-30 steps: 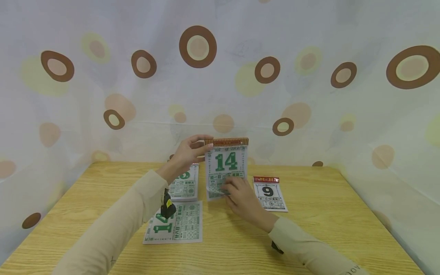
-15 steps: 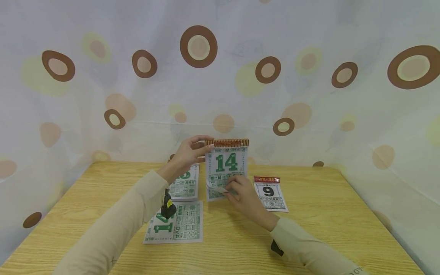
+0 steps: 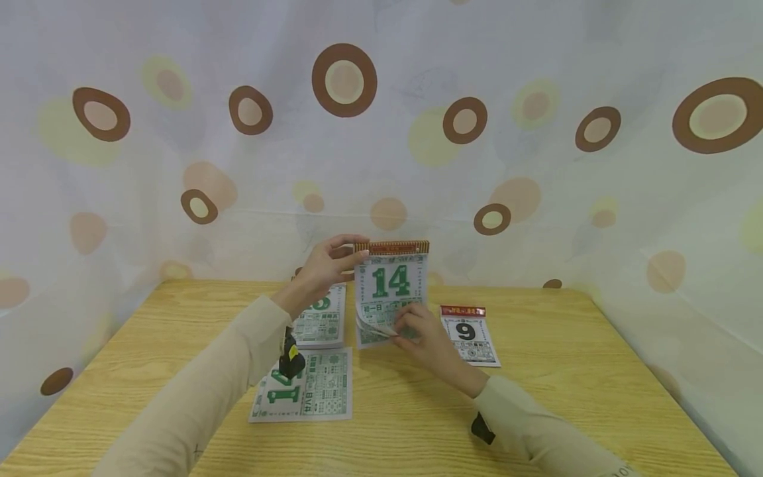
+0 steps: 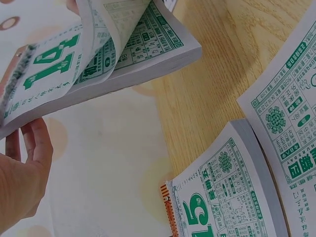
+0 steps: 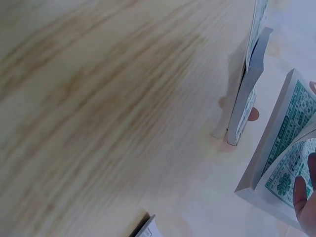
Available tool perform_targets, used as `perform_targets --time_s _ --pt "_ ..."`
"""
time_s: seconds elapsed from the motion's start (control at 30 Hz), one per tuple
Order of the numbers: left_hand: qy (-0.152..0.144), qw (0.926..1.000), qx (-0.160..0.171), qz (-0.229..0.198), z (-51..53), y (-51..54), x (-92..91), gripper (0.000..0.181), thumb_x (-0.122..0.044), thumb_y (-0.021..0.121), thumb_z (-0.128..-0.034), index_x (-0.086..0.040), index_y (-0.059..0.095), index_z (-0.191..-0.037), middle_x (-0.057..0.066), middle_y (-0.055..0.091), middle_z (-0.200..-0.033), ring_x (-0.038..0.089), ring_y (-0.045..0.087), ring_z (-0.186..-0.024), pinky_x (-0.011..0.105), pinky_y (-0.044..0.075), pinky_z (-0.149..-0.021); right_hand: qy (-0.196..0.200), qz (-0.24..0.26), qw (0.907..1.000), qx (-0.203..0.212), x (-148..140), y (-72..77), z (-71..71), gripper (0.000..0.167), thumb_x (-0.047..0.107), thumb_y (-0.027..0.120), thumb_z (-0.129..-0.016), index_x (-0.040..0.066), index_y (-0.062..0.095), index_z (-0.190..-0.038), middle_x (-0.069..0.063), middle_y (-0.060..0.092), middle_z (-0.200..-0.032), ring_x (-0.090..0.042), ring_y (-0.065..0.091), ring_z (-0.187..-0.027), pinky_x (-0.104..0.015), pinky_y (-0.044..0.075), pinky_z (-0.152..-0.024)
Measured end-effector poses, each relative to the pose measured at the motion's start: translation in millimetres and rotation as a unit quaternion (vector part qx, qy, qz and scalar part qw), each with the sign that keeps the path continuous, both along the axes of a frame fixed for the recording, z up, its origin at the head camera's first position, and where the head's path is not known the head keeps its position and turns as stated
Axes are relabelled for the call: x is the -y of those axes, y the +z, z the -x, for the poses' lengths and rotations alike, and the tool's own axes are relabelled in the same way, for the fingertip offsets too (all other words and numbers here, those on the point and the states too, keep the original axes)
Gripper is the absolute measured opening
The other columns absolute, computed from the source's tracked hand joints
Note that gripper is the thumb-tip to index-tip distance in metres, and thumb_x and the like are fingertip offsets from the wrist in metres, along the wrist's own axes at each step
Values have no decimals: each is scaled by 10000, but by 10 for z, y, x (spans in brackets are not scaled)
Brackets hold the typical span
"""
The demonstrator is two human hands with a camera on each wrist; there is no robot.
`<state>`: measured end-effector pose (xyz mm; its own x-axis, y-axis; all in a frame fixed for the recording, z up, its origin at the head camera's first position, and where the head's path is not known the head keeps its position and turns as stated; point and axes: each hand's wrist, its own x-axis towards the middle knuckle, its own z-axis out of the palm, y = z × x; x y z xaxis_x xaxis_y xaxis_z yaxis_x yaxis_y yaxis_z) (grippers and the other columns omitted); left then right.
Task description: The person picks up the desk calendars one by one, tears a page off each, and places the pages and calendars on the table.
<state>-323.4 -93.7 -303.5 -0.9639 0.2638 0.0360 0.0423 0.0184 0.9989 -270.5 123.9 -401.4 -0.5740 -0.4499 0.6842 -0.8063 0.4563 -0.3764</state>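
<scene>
A tear-off calendar (image 3: 391, 281) with a brown-and-gold striped top band and a large green 14 is held up above the table. My left hand (image 3: 324, 267) grips it at the upper left corner, thumb in front. At the lower edge my right hand (image 3: 424, 338) pinches the front sheets. Those lifted sheets (image 4: 116, 24) curl away from the block in the left wrist view, baring the printed sheet beneath. In the right wrist view the raised sheet (image 5: 284, 180) bends up near the right fingers (image 5: 300, 195), only partly visible there.
A green-numbered calendar block (image 3: 322, 328) lies left on the wooden table (image 3: 381, 437), partly behind the left arm. In front of it lies a turned page or pad (image 3: 328, 384) marked 14. A smaller calendar (image 3: 467, 333) with a black 9 lies right. A patterned curtain (image 3: 381, 165) hangs behind.
The right hand has taken the lower front sheets and lifted them from the block; their curl has grown. The left hand's hold is unchanged, and the other calendars stay put.
</scene>
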Motion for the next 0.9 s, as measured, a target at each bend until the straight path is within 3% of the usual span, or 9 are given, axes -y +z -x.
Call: perform_targets --time_s 0.53,0.7,0.9 --pt "98 10000 -8 12 17 -23 32 349 -193 624 -869 -177 555 -1210 90 536 -1236 235 536 -1116 427 476 -926 334 114 9957 856 -120 128 -17 223 40 779 -652 122 583 -718 -38 606 -951 -174 567 -940 -303 490 -851" --pt "102 9999 2 22 6 -23 31 346 -194 623 -869 -178 555 -1208 93 548 -1213 233 546 -1106 418 484 -918 325 206 9958 834 -158 139 -7 205 57 776 -668 138 600 -734 -35 625 -944 -168 572 -931 -328 487 -843" --pt "78 10000 36 18 10 -25 31 361 -195 625 -868 -167 549 -1220 101 538 -1219 236 538 -1111 420 479 -925 104 530 9960 713 -190 174 -4 178 67 746 -730 123 584 -775 -10 619 -886 -132 568 -855 -300 502 -722"
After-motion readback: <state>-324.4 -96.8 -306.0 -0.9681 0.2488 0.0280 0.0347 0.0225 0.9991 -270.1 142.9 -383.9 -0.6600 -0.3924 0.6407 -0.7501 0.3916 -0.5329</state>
